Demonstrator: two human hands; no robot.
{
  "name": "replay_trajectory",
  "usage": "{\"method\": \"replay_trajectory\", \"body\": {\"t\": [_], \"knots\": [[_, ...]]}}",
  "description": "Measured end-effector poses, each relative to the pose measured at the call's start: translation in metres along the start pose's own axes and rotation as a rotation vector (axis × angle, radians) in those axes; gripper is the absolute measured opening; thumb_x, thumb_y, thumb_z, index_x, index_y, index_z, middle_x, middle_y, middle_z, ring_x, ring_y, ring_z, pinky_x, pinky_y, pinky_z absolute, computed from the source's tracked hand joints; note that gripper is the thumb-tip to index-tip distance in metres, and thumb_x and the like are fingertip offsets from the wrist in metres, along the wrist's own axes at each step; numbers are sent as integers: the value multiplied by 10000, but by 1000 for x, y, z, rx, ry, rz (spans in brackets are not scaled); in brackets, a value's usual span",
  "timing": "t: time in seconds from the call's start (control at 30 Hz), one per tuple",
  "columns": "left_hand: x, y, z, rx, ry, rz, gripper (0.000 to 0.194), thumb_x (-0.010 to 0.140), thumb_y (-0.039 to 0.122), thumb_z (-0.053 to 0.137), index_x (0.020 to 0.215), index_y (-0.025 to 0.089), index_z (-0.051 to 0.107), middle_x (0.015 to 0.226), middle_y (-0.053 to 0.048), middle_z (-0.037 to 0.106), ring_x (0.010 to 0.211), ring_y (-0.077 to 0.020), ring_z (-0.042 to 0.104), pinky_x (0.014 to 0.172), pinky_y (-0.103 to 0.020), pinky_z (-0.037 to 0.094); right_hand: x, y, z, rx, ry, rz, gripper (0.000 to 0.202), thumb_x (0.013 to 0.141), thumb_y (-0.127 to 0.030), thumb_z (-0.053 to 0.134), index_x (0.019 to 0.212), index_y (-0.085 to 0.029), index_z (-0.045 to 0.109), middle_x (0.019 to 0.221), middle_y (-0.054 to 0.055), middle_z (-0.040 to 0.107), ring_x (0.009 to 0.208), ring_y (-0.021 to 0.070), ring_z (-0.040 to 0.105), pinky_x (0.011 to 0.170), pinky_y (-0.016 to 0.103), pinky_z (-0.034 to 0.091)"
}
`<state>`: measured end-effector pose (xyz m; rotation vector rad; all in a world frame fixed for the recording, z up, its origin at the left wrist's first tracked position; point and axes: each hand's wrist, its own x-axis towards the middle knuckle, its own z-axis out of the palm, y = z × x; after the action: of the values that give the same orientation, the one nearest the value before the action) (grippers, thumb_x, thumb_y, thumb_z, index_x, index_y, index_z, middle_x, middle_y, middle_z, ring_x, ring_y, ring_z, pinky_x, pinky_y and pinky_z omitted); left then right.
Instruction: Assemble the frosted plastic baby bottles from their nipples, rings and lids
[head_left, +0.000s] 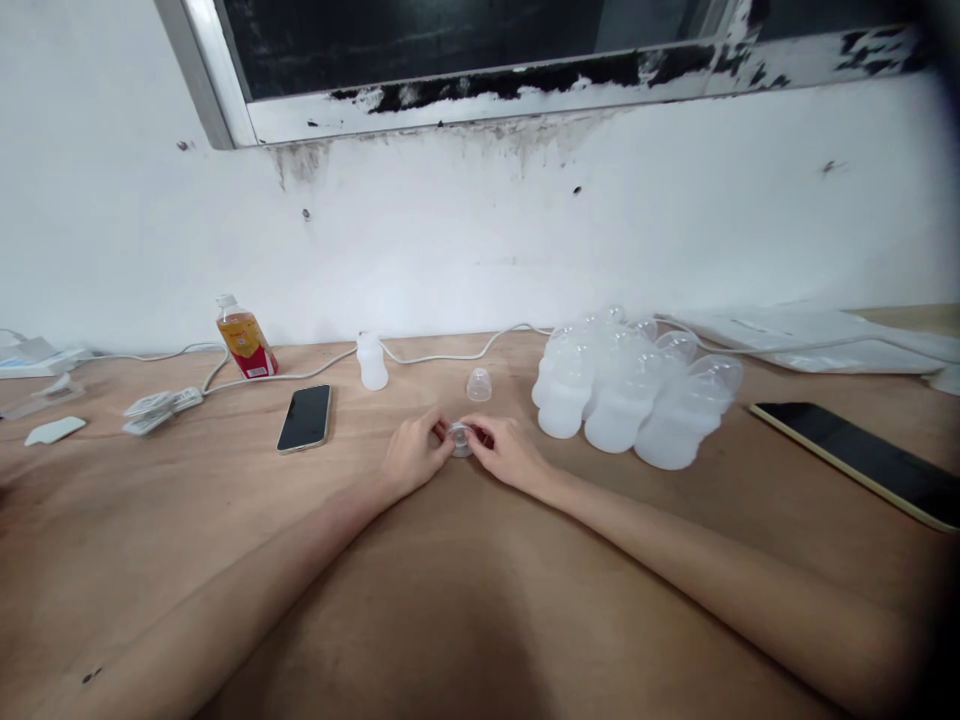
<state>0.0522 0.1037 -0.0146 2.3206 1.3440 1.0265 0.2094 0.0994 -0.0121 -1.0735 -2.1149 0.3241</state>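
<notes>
Head view: your left hand [417, 452] and right hand [507, 452] pinch a small clear part [460, 441]; grouped capped bottles [611, 425] look finished, a lone bottle [372, 364] and clear cover [478, 386] unjoined.

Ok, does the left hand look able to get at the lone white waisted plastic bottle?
Probably yes: nothing visible stands between the left hand and the bottle; the smaller black-screened phone lies off to one side. The hand holds a small clear round piece, likely needing release first.
</notes>
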Motion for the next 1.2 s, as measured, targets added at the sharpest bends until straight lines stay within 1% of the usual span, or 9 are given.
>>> {"method": "replay_trajectory", "body": {"t": [0.2,0.43,0.63,0.73,0.8,0.87,0.93,1.1,1.2], "knots": [[1,-3,1,-61,22,38,130,775,252,449,802,181,554,759,-11,639,704,-132,589,656,-241,442,2,0,-1,57,5,63,236,805,-267,404,851,-161,610,666,21,624,535,111,536,529,220,403],[0,-2,1,36,-25,36,85,744,235,461,748,180,525,685,3,605,642,-132,566,629,-244,434,2,-2,-2,105,-15,70,202,779,-264,449,794,-154,619,651,20,624,541,109,538,529,216,411],[1,-2,2,17,-39,48,68,744,223,459,728,180,509,660,11,582,610,-119,544,583,-224,416,2,-3,-1,11,3,43,169,768,-230,462,733,-145,604,565,1,570,502,99,479,513,213,371],[2,-3,2,-39,-13,48,69,749,224,462,755,177,512,687,9,586,632,-115,548,596,-220,415,2,-3,-2,-12,10,33,183,788,-227,431,783,-148,596,608,9,579,532,106,488,535,220,371],[3,-3,2,-75,0,49,60,738,209,476,775,178,511,707,10,586,656,-115,551,615,-219,419,1,-1,-2,3,8,5,193,801,-218,402,830,-161,584,698,21,600,595,114,510,562,223,381],[3,-3,2,-99,-12,47,62,723,186,489,782,179,505,720,11,588,676,-116,555,628,-219,423,0,-1,-2,19,2,-21,188,796,-199,396,859,-174,572,777,27,602,646,119,519,582,223,389],[3,-4,2,-106,-35,43,68,719,175,491,786,181,497,734,9,593,691,-119,561,638,-223,423,0,0,0,8,-2,-28,168,770,-176,421,861,-177,562,786,26,594,651,120,514,591,225,391],[2,-3,4,49,-43,84,65,731,222,496,782,185,481,744,3,595,718,-148,560,684,-281,393,0,0,2,-80,-4,-12,108,709,-121,443,778,-170,510,726,17,554,648,125,490,609,235,372],[1,-2,3,102,-77,125,97,733,244,500,812,191,478,797,5,598,770,-160,554,717,-305,365,1,2,2,-92,-27,15,90,692,-98,431,724,-173,469,678,3,526,618,119,473,587,228,352]]}}
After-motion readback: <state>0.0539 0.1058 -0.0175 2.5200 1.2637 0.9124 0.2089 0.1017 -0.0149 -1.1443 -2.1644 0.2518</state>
